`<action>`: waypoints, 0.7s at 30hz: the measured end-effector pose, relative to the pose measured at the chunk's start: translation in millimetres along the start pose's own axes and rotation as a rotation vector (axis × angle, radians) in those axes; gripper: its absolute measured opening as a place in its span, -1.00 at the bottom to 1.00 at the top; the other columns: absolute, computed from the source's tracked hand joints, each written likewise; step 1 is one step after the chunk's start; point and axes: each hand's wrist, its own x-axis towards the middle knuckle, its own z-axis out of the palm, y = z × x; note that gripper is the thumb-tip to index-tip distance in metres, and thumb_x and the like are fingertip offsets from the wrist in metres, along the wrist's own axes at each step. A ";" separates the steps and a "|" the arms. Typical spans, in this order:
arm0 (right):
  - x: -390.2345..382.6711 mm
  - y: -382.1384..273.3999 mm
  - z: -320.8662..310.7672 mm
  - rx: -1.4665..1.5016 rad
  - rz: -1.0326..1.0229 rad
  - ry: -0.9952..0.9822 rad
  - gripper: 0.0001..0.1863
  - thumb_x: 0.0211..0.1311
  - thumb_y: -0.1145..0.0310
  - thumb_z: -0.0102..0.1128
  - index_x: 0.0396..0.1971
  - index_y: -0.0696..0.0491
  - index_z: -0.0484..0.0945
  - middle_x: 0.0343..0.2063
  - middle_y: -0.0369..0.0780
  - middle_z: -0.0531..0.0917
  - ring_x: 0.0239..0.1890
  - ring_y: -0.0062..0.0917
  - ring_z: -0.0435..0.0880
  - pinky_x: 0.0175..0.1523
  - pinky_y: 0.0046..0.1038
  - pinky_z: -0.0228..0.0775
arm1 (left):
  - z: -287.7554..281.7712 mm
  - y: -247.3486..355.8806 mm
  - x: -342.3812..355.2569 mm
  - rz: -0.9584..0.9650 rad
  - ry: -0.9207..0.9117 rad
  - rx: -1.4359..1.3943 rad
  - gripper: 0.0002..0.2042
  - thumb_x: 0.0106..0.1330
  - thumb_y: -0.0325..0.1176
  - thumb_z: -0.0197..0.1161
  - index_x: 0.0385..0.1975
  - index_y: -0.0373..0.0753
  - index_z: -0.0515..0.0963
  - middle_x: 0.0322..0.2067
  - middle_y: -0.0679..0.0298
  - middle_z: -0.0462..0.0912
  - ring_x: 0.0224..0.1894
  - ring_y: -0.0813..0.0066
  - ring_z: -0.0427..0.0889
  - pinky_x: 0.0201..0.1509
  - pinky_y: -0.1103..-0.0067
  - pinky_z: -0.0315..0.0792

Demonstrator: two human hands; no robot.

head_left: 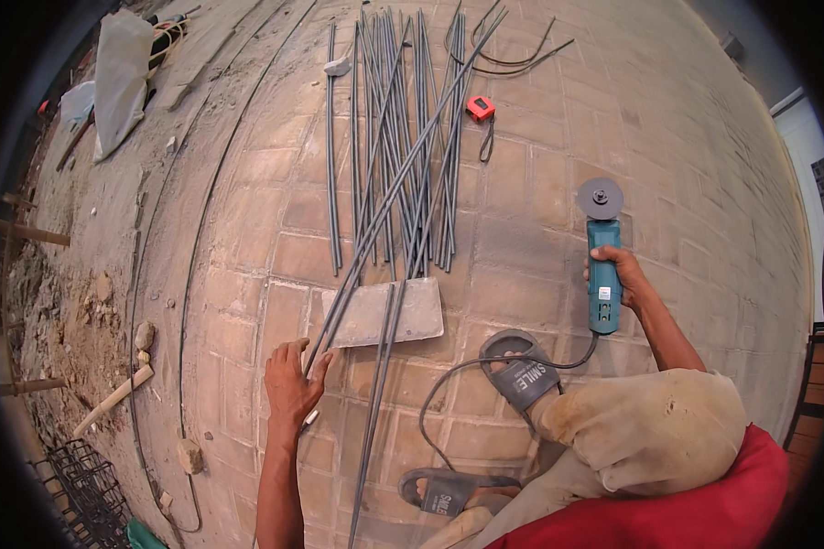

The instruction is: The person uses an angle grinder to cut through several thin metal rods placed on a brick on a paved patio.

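My right hand [618, 270] grips a teal angle grinder [604, 309] with a dark disc [600, 198] at its top; its cord runs past my sandals. My left hand [293, 384] has its fingers apart and slightly curled at the lower ends of some long steel rods [366, 238], perhaps touching them. A bundle of several such rods lies lengthwise on the brick paving [531, 165], a few crossing diagonally over a pale flat block [418, 306]. Two rods extend further down, right of my left hand.
A red tape measure [481, 110] and bent rods [517, 64] lie beyond. My sandaled feet [520, 371] are below. At left are cables, a white sack [119, 82], a wooden-handled tool [110, 403], rubble and wire mesh [78, 489]. A white panel [801, 174] stands at right.
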 end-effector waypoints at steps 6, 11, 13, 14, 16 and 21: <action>2.6 1.9 -11.2 0.048 -0.007 0.035 -0.69 0.02 0.31 0.34 -0.27 0.13 0.51 -0.44 -0.18 0.63 -0.46 -0.41 0.71 -0.35 -0.28 0.65 | 73.1 148.8 158.4 0.249 -0.069 -0.090 -0.73 0.28 -0.22 0.31 -0.24 -0.32 0.58 -0.31 0.06 0.63 -0.20 0.05 0.63 -0.15 0.25 0.51; 3.6 2.0 5.4 0.069 0.012 -0.004 -0.68 0.02 0.33 0.34 -0.26 0.15 0.51 -0.43 -0.16 0.64 -0.45 -0.39 0.71 -0.35 -0.26 0.66 | 168.6 169.1 245.7 0.251 -0.003 0.139 -0.84 0.23 -0.35 0.25 -0.35 -0.34 0.58 -0.32 0.03 0.66 -0.23 0.14 0.68 -0.27 0.37 0.62; 1.4 -1.3 -4.8 0.070 -0.001 0.021 -0.67 0.02 0.33 0.34 -0.24 0.16 0.50 -0.42 -0.16 0.64 -0.45 -0.39 0.71 -0.35 -0.26 0.66 | 183.3 182.5 265.7 0.239 0.044 0.223 -0.88 0.18 -0.41 0.23 -0.39 -0.33 0.59 -0.34 0.06 0.67 -0.26 0.22 0.70 -0.37 0.43 0.64; -0.7 0.0 -8.5 0.068 0.016 0.037 -0.66 0.02 0.33 0.34 -0.23 0.16 0.49 -0.42 -0.16 0.64 -0.45 -0.39 0.71 -0.34 -0.26 0.66 | 187.5 183.9 268.1 0.168 0.006 0.184 -0.89 0.22 -0.44 0.18 -0.37 -0.33 0.58 -0.30 0.03 0.67 -0.22 0.17 0.71 -0.26 0.40 0.65; -0.5 -0.7 -13.7 0.073 0.031 0.053 -0.65 0.02 0.34 0.33 -0.22 0.17 0.49 -0.42 -0.15 0.64 -0.45 -0.38 0.71 -0.34 -0.26 0.66 | 192.4 182.2 271.4 0.093 0.008 0.123 -0.88 0.26 -0.49 0.09 -0.40 -0.32 0.59 -0.28 -0.04 0.67 -0.21 0.09 0.72 -0.14 0.38 0.65; 5.0 -2.3 -20.8 0.070 0.016 0.115 -0.68 0.01 0.29 0.33 -0.29 0.17 0.52 -0.45 -0.15 0.65 -0.45 -0.38 0.71 -0.33 -0.28 0.66 | 178.8 176.2 288.8 0.106 -0.162 -0.074 -0.84 0.15 -0.45 0.18 -0.39 -0.43 0.60 -0.28 -0.17 0.67 -0.22 -0.08 0.71 -0.14 0.26 0.62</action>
